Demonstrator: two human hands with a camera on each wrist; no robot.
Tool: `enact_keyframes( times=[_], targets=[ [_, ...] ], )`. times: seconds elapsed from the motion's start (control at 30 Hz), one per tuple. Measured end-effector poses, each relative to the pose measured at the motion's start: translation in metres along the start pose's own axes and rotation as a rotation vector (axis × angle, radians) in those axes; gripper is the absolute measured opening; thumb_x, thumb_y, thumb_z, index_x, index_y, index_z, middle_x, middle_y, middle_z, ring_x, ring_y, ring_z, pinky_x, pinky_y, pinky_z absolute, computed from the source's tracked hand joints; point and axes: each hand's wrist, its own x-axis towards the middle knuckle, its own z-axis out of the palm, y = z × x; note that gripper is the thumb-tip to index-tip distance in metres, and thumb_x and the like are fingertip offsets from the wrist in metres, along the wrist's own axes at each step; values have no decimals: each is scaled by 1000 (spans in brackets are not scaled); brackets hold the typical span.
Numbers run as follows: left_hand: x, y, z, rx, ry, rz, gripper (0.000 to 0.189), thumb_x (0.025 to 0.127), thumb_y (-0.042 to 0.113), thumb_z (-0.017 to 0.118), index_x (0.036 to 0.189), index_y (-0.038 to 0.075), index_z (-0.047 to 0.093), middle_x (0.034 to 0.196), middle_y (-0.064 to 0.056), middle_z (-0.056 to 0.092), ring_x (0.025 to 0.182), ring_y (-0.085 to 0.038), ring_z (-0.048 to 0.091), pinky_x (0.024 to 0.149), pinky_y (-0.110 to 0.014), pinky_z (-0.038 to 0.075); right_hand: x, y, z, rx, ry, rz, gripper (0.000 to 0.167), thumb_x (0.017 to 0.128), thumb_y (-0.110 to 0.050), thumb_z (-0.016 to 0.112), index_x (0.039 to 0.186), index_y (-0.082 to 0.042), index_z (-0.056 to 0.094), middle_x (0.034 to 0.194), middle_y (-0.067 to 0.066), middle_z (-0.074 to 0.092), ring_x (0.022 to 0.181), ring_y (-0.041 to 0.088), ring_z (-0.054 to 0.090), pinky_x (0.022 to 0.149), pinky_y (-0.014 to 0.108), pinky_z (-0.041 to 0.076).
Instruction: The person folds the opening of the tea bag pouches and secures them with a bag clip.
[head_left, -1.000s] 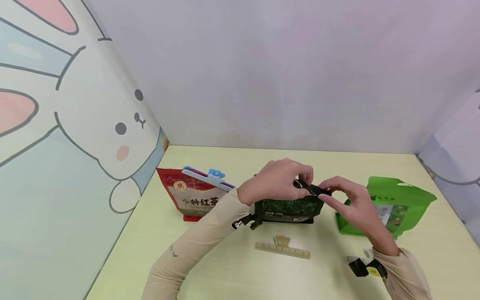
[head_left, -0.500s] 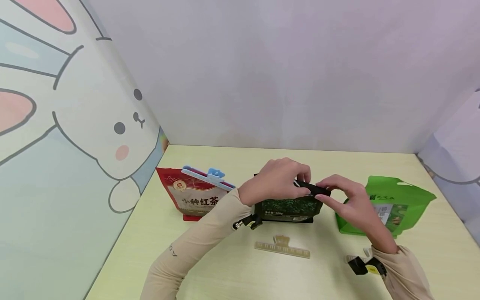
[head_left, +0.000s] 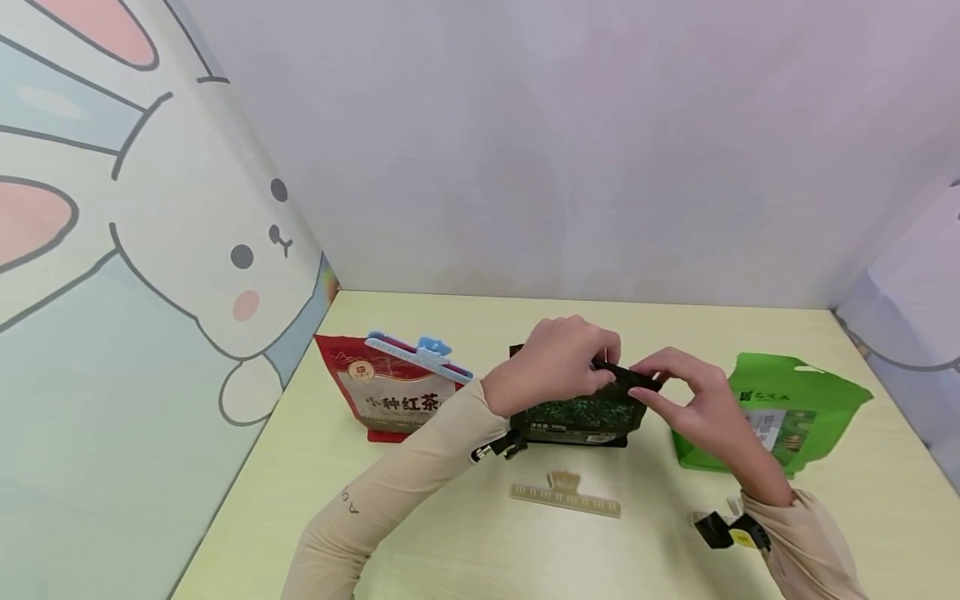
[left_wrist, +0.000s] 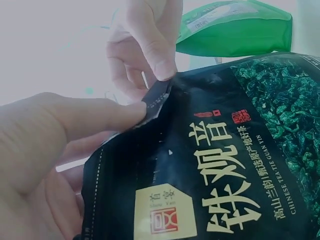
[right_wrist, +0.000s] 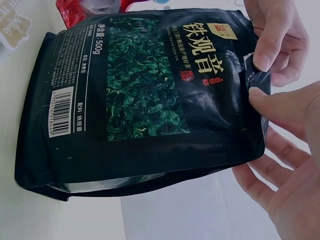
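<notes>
A black tea bag (head_left: 577,414) with a dark green leaf picture stands upright mid-table. My left hand (head_left: 558,360) pinches its top edge near the middle, thumb in front and fingers behind. Close beside it, my right hand (head_left: 693,398) pinches the same edge at the right corner. In the left wrist view a strip of the black tea bag's top (left_wrist: 156,102) is folded between the two thumbs. The right wrist view shows the front of the tea bag (right_wrist: 145,85) with its barcode and label, both thumbs at the top edge.
On the left stands a red tea bag (head_left: 390,400) with a blue clip (head_left: 420,357) across its top. A green bag (head_left: 806,412) stands at the right. In front lies a beige clip (head_left: 565,495); another pale clip (head_left: 735,507) is partly behind the right wrist.
The top edge of the black tea bag has been folded over and flattened at the right, and the left thumb has shifted slightly along it. Both hands keep their pinch.
</notes>
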Motion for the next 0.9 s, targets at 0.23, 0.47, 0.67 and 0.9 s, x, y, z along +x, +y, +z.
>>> enact_keyframes(
  times=[0.23,0.47,0.67,0.9],
  targets=[
    [0,-1,4,7,35,19,1,87,24,68,86,23,69,67,18,55,62,1,49,53,-21,39,1,1,1,-32,18,-35,43,64,14,78,96,-14,69,89,-5,65,75,5,57,67,18,44],
    [1,-3,5,-23,37,19,9,86,21,69,79,24,65,62,19,54,61,1,49,52,-21,38,3,0,3,-58,16,-27,40,66,13,78,93,-14,68,87,-7,64,74,4,54,65,16,41],
    [2,-4,6,-33,51,21,14,86,19,68,74,24,63,58,18,53,60,0,49,51,-22,38,3,5,6,-70,24,-16,38,66,13,78,89,-16,67,83,-7,64,72,3,53,61,16,40],
    [3,-3,6,-46,46,16,15,86,17,67,73,23,65,60,17,53,60,-1,49,51,-22,38,5,2,6,-64,-1,-8,39,67,13,77,91,-16,67,84,-4,64,72,4,54,62,16,40]
  ],
)
